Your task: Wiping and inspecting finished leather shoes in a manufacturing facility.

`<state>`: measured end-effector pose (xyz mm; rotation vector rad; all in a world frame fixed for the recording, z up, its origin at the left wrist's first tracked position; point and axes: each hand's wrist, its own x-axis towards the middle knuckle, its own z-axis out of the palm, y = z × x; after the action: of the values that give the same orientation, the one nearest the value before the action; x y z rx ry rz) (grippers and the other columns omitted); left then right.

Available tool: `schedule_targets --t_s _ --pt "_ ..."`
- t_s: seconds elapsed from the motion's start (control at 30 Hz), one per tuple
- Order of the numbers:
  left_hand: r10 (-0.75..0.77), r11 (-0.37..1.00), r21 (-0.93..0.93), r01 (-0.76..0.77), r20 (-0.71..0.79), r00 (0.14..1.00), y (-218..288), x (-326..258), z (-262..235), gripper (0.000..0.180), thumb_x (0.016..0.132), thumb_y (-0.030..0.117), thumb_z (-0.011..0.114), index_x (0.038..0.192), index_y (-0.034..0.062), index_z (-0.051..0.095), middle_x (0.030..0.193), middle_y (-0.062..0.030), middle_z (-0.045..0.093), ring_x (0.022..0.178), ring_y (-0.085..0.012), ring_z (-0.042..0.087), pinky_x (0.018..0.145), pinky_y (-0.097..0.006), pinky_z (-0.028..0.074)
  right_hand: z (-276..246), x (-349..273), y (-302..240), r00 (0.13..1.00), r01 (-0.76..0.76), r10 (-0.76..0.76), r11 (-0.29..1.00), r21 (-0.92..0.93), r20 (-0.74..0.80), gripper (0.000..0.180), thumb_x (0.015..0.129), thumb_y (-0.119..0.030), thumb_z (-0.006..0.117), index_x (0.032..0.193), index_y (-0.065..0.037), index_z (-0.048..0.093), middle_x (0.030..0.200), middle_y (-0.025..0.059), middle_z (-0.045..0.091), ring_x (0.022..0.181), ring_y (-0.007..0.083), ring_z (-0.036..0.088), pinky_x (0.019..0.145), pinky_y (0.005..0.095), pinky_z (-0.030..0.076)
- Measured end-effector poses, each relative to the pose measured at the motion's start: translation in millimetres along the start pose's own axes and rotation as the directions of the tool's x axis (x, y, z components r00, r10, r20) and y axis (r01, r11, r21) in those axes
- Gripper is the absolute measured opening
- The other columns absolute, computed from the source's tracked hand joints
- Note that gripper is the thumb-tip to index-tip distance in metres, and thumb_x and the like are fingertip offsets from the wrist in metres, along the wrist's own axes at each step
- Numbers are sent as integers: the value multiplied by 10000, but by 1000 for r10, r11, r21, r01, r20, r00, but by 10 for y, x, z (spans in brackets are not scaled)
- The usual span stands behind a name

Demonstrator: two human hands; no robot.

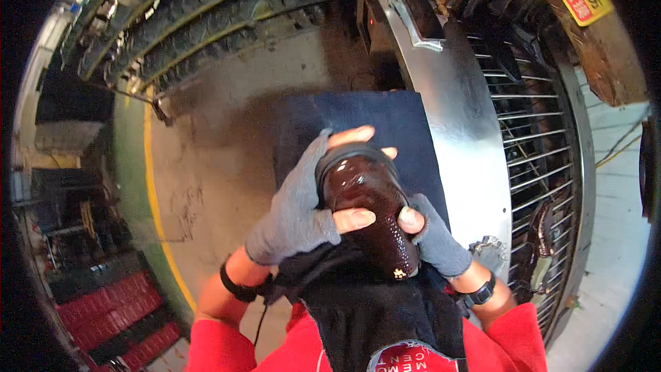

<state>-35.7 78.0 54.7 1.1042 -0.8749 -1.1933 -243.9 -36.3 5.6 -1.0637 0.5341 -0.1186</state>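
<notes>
A glossy dark brown leather shoe [365,189] is held in front of my body, its rounded toe pointing away and its textured part toward me. A dark band runs round its toe edge. My left hand [292,207], in a grey fingerless glove, wraps the shoe's left side, thumb across the top and fingertips showing past the toe. The right side is gripped by my right hand [437,238], gloved alike, with its thumb pressed on the upper; its other fingers are hidden. Below the shoe lies a dark cloth [423,145], and a black apron [372,317] covers my front.
To the right runs a shiny metal counter [475,172] beside a rack of metal rods [533,141], where another dark shoe [540,231] lies. A dark flat device [422,17] rests farther up the counter. Shelves of dark shoes [227,10] stand far left; red crates [113,310] lie lower left.
</notes>
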Motion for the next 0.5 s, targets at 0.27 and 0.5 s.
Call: schedule_targets --t_s 0.27,0.5 --pt "252 968 76 -241 -235 939 121 -286 -70 1158 691 512 968 1548 207 252 1473 -282 557 1301 -424 611 1144 -593 469 -293 -97 88 975 215 -199 958 -188 99 656 1003 -558 644 1332 10 651 1066 95 723 820 143 668 702 268 528" --pt "310 948 -59 -314 -59 949 -194 -111 -144 1113 761 548 909 1576 67 323 1550 -301 479 1443 -399 482 1200 -503 380 -402 -419 -501 935 30 16 992 124 -355 693 943 -576 705 1335 -8 643 1241 120 726 1055 222 722 918 358 578"
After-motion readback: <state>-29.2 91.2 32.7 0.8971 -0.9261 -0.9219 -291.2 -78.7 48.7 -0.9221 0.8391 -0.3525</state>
